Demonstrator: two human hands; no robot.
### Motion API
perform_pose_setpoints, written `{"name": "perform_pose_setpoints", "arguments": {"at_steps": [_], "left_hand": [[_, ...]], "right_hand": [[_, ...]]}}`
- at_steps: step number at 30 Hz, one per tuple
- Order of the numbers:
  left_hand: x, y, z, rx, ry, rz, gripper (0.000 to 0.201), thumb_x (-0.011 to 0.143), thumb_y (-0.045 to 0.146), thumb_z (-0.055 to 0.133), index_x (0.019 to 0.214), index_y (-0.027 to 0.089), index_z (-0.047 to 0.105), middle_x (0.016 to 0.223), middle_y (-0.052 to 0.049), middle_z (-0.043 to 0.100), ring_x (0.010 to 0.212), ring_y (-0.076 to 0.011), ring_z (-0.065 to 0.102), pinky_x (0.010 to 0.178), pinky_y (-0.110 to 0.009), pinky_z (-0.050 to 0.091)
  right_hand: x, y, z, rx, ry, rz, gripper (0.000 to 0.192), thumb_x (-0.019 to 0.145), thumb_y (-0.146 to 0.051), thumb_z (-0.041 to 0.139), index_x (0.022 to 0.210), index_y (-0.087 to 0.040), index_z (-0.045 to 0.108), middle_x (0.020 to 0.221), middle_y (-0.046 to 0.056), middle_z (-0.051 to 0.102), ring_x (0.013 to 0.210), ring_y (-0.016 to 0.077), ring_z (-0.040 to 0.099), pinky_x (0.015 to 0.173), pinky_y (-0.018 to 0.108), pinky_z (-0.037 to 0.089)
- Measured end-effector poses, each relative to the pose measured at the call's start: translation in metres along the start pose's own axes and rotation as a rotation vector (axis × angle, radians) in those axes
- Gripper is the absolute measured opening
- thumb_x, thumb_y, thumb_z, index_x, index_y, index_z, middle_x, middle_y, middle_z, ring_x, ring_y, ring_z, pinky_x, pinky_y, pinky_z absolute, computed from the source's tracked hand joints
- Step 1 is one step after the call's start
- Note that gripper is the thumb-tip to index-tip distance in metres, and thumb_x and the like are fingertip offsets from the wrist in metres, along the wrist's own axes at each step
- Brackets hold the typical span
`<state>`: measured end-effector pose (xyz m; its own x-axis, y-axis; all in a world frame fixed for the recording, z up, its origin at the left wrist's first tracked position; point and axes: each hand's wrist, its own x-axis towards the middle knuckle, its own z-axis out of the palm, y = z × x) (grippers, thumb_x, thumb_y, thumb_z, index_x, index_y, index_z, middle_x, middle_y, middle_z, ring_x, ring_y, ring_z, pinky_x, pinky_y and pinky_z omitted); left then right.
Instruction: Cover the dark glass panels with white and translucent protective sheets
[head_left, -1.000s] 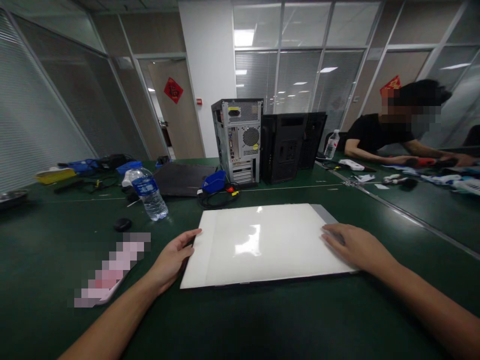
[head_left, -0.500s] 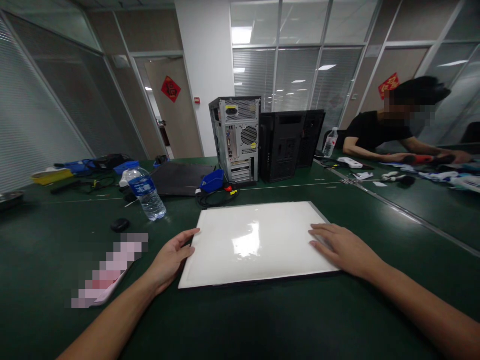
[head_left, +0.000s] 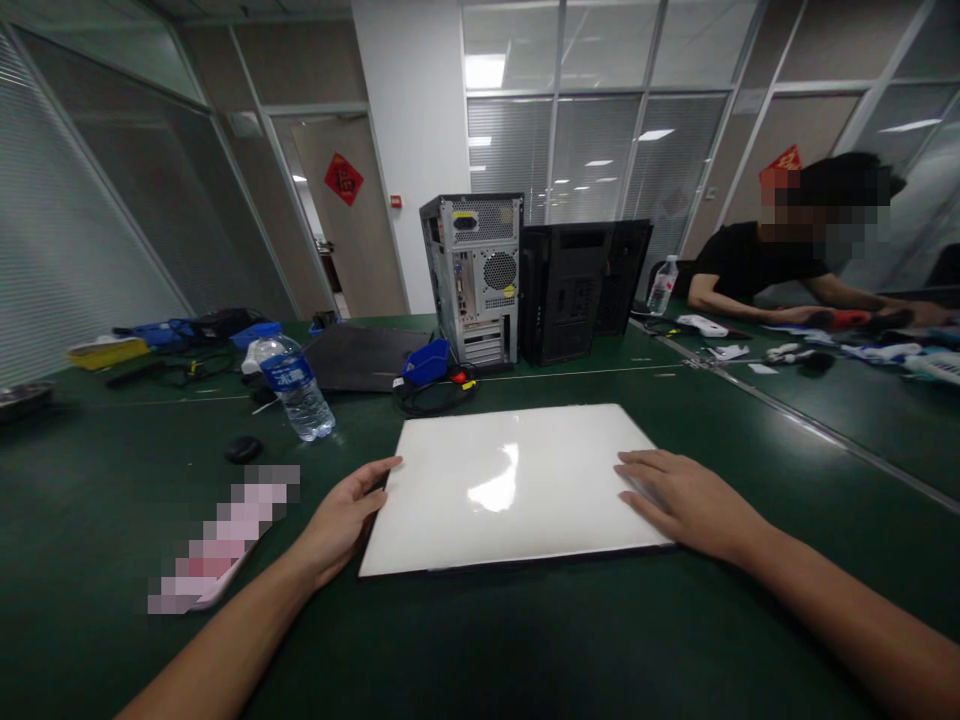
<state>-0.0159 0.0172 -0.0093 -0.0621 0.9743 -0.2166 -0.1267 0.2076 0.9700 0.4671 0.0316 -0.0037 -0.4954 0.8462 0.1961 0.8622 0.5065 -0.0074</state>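
A glossy white flat panel (head_left: 442, 490) lies in front of me on the dark green table, with bright light reflected near its middle. My left hand (head_left: 349, 520) is closed on its left edge, thumb and fingertips at the rim. Over the right edge rests my right hand (head_left: 686, 500), its fingertips on the top face and its palm against the side. That hand covers part of the panel's right edge. I cannot see any fingers that may be underneath.
Beyond the panel stand a computer tower (head_left: 484, 280) and a black case (head_left: 566, 290). To the left are a water bottle (head_left: 296, 385), a black mouse-like object (head_left: 244, 449) and a blurred pink item (head_left: 225, 540). A co-worker (head_left: 757, 265) leans over the table at right.
The fingers of my right hand have shifted very slightly on the panel. Otherwise both hands and the panel stay in nearly the same place.
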Motion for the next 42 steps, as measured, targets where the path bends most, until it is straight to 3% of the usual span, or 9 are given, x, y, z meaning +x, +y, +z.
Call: {"name": "perform_pose_setpoints", "arguments": {"at_steps": [14,18,22,26,30,37,42], "left_hand": [[-0.002,0.001,0.000,-0.027,-0.008,0.000,0.055,0.074,0.014,0.076,0.128,0.021,0.067,0.140,-0.009,0.065,0.099,-0.0210,0.071,0.081,-0.031,0.056],[-0.006,0.004,0.003,-0.009,0.017,0.071,0.055,0.071,0.016,0.079,0.125,0.021,0.068,0.146,-0.011,0.061,0.116,-0.0267,0.068,0.089,-0.034,0.056],[-0.010,0.008,0.008,-0.045,0.080,0.111,0.054,0.068,0.015,0.082,0.121,0.019,0.069,0.145,-0.012,0.062,0.127,-0.0298,0.063,0.093,-0.034,0.056],[-0.013,0.015,0.012,-0.220,0.088,0.031,0.066,0.070,0.007,0.078,0.132,0.022,0.061,0.134,-0.012,0.069,0.108,-0.0273,0.073,0.083,-0.035,0.062],[-0.017,0.018,0.017,-0.244,0.052,-0.083,0.067,0.075,0.007,0.074,0.138,0.022,0.057,0.115,-0.011,0.077,0.082,-0.0234,0.077,0.069,-0.034,0.064],[-0.026,0.023,0.030,-0.243,0.057,-0.155,0.060,0.076,0.009,0.076,0.134,0.020,0.065,0.111,-0.010,0.078,0.071,-0.0189,0.075,0.065,-0.030,0.064],[-0.028,0.026,0.033,-0.230,0.078,-0.149,0.069,0.072,0.011,0.081,0.138,0.020,0.063,0.108,-0.010,0.079,0.068,-0.0199,0.075,0.063,-0.031,0.064]], "right_hand": [[0.002,-0.006,0.002,-0.004,0.007,0.005,0.057,0.103,-0.054,0.041,0.139,-0.018,0.063,0.143,0.012,0.060,0.130,0.0296,0.056,0.110,0.052,0.046],[0.001,-0.006,0.001,-0.018,0.026,-0.015,0.054,0.102,-0.053,0.042,0.137,-0.018,0.065,0.141,0.013,0.062,0.128,0.0304,0.058,0.108,0.054,0.047],[-0.002,-0.012,-0.006,-0.021,0.132,-0.129,0.044,0.101,-0.046,0.049,0.135,-0.022,0.066,0.139,0.011,0.063,0.128,0.0304,0.058,0.107,0.054,0.047],[-0.003,-0.035,-0.014,0.015,0.217,-0.379,0.046,0.096,-0.042,0.061,0.138,-0.023,0.062,0.140,0.011,0.062,0.129,0.0296,0.057,0.107,0.051,0.047],[0.001,-0.063,-0.014,0.020,0.264,-0.553,0.050,0.094,-0.041,0.064,0.137,-0.017,0.059,0.139,0.016,0.062,0.126,0.0304,0.059,0.103,0.049,0.050],[0.004,-0.087,-0.007,-0.027,0.422,-0.640,0.020,0.096,-0.015,0.057,0.112,-0.016,0.067,0.102,0.010,0.071,0.095,0.0235,0.066,0.088,0.044,0.055],[0.000,-0.087,-0.009,-0.069,0.560,-0.646,0.023,0.097,-0.011,0.052,0.110,-0.015,0.070,0.096,0.010,0.073,0.089,0.0231,0.068,0.082,0.040,0.058]]}}
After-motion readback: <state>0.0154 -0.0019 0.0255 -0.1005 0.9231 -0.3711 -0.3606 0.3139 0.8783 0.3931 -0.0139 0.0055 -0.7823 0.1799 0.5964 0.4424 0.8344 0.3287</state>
